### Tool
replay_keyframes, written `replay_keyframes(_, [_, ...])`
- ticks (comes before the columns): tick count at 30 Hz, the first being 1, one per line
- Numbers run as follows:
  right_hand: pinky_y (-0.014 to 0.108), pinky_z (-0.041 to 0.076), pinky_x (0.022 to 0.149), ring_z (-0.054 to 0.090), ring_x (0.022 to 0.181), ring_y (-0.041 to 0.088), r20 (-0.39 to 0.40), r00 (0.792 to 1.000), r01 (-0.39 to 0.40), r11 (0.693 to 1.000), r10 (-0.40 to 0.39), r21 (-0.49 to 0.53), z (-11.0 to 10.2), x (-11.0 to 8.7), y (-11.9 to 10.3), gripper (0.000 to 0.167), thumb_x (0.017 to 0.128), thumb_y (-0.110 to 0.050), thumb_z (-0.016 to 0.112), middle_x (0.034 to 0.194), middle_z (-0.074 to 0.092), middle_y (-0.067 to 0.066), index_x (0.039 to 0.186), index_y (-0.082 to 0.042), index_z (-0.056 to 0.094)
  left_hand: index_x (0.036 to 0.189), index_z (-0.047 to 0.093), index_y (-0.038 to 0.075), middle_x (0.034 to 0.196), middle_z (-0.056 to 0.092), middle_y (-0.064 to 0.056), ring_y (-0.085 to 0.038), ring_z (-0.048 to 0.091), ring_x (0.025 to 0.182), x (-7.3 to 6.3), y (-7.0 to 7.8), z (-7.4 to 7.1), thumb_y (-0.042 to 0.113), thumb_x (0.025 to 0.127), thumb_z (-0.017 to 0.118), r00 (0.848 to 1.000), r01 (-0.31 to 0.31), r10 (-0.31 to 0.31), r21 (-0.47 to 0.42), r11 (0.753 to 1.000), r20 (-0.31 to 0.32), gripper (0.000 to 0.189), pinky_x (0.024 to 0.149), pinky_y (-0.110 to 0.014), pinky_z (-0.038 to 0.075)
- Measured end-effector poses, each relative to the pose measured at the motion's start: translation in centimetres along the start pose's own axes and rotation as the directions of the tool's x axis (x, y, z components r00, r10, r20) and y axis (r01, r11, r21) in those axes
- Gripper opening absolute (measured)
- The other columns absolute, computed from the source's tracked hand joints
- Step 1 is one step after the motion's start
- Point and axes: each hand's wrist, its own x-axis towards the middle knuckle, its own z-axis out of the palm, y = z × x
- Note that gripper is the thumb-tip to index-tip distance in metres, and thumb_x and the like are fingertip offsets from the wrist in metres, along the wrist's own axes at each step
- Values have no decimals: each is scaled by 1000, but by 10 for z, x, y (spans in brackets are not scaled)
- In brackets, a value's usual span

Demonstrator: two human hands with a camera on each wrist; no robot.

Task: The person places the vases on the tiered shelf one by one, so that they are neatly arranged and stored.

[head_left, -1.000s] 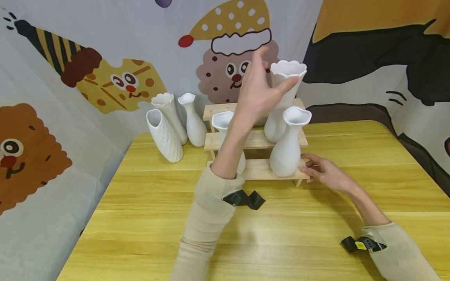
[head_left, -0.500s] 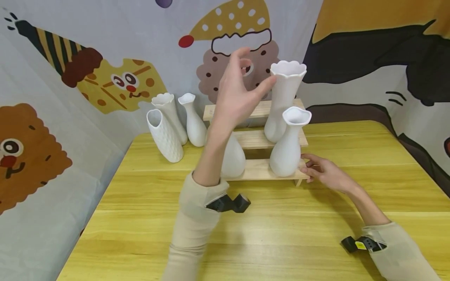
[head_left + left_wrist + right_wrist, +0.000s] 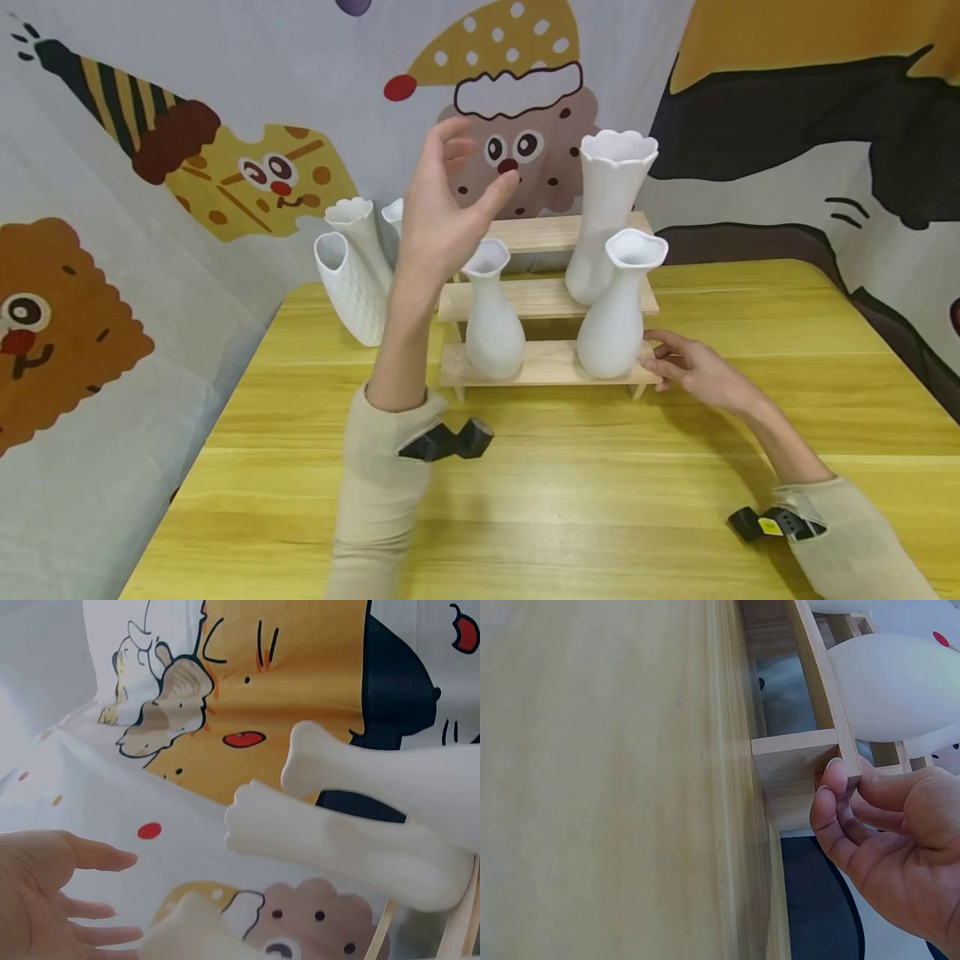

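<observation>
Left hand (image 3: 441, 212) has moved left, away from tall vase (image 3: 603, 212); fingers apart, holding nothing. Vase stands upright on middle shelf (image 3: 528, 297), so looks released. Right hand (image 3: 697, 372) pinches right end of lowest shelf (image 3: 550, 365), likely for steadying.

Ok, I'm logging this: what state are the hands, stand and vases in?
Stand: upright, bearing vases.
Left hand: raised, holding nothing.
Right hand: pinching the stand's end.
Front left vase: upright, bottom tier.
Front right vase: upright, bottom tier.
Tall vase: upright, middle tier.
Textured vase: partly hidden.
Left scalloped vase: partly hidden.
Slim vase: mostly hidden.
</observation>
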Motion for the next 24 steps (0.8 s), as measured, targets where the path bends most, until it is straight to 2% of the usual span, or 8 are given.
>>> replay_keyframes(6, [38,58,73,65,80,26,2,1000,2,1000,-2,0,0,-1,0,54,105,-15,55,112,60,24,149,9,34,143,48,10,137,56,-8,-16,50,129,-5,-13,-12,20,91,75,998,-9,8,-10,1000,-59,59,103,-27,38])
replay_keyframes(12, [37,58,72,65,79,25,0,1000,2,1000,-2,-16,0,0,0,54,105,-15,55,113,60,24,149,9,34,142,50,11,137,57,-8,-17,51,127,-12,-25,-24,20,90,76,994,9,-8,5,1000,-112,58,103,-30,39])
replay_keyframes(24, [36,57,72,65,80,24,2,1000,-6,1000,6,0,1,-1,-1,55,105,-15,56,111,61,22,149,9,34,143,48,6,139,54,-11,-22,49,128,-27,-60,-48,20,90,75,982,34,-16,97,995,-189,60,104,-35,39])
